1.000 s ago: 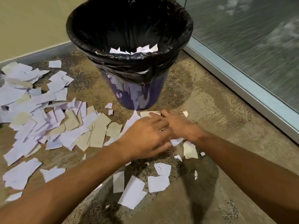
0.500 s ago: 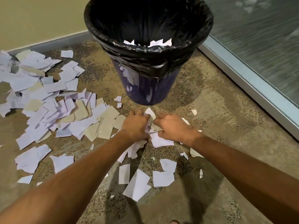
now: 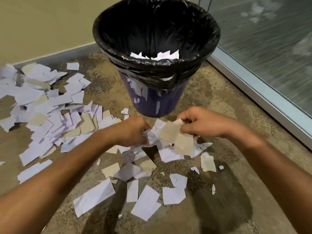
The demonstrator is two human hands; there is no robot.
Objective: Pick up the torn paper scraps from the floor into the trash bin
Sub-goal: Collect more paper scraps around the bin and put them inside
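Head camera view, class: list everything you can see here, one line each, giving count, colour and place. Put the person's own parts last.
Trash bin: one, dark blue, upright on the floor at centre back.
Bin liner: one, black, folded over the bin's rim.
Scraps in the bin: a few, white, low inside the liner.
Big scrap pile: many, white and tan, on the floor to the left.
Loose scraps: about a dozen or more, white and tan, on the floor below the hands.
Floor: brown, mottled.
Wall: beige, back left.
Glass panel: frosted, grey frame, right.
Left hand: grips crumpled white scraps.
Right hand: pinches tan scraps.
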